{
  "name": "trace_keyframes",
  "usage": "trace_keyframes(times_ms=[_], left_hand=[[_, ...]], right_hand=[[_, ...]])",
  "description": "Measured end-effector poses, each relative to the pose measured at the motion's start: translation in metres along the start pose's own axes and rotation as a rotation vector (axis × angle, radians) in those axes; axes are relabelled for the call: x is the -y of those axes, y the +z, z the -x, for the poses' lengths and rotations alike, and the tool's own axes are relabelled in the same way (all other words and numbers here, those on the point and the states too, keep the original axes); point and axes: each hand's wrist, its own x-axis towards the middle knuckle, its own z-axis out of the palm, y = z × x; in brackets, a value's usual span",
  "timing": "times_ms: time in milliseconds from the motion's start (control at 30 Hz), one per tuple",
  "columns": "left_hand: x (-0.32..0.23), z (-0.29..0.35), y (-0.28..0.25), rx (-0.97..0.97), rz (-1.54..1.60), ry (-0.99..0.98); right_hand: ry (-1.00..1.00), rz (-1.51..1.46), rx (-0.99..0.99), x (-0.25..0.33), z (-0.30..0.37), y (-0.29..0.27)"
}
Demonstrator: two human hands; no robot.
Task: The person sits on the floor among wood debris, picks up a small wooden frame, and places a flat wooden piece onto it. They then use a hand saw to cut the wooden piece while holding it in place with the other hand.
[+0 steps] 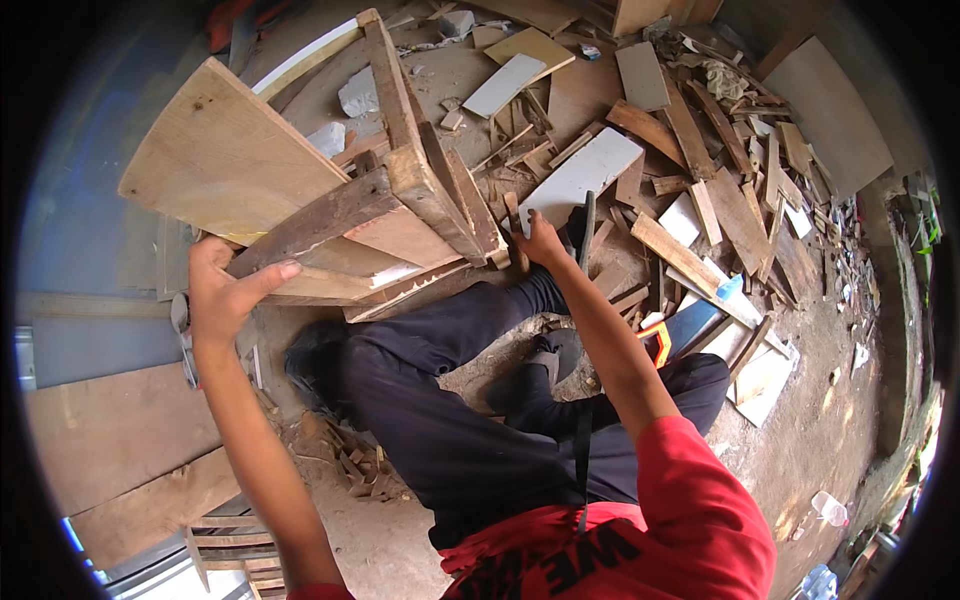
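Observation:
A boxy wooden frame (330, 215), nailed together from old planks and thin boards, stands tilted in front of my legs at the upper left. My left hand (228, 290) grips its near left edge, thumb on top and fingers underneath. Just right of the frame, my right hand (541, 242) is closed around a short brown wooden stick (514, 215). Whether that stick is a tool handle cannot be made out, and its lower end is partly hidden. A wide pale board (230, 150) sticks out from the frame's far left side.
Offcuts and planks lie heaped (740, 200) at the right. A white board (580, 185) lies past my right hand. Near my right knee is a handsaw with an orange handle (657, 342). Wood scraps (355, 460) lie beside my left leg, and a slatted wooden piece (235, 550) at lower left.

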Motion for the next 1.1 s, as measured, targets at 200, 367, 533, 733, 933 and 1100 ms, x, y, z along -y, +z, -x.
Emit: trace_keyframes(times_ms=[200,367,533,733,933,1100], left_hand=[[-0.006,0.006,0.002,-0.032,0.019,-0.001],[0.000,0.000,-0.006,-0.026,0.003,0.010],[-0.007,0.001,0.000,-0.065,0.051,0.101],[0.003,-0.007,-0.002,0.026,-0.034,0.102],[0.006,0.002,-0.010,0.048,-0.054,-0.002],[-0.002,0.002,0.003,0.011,-0.060,0.106]], right_hand=[[0.152,0.106,0.163,0.019,0.007,0.037],[0.191,0.076,0.089,0.023,0.012,0.032],[0.056,0.083,0.016,0.004,0.008,0.017],[0.012,-0.112,-0.268,0.036,0.021,-0.041],[0.135,-0.393,0.094,0.076,0.167,-0.052],[-0.148,-0.202,0.350,0.035,0.273,0.013]])
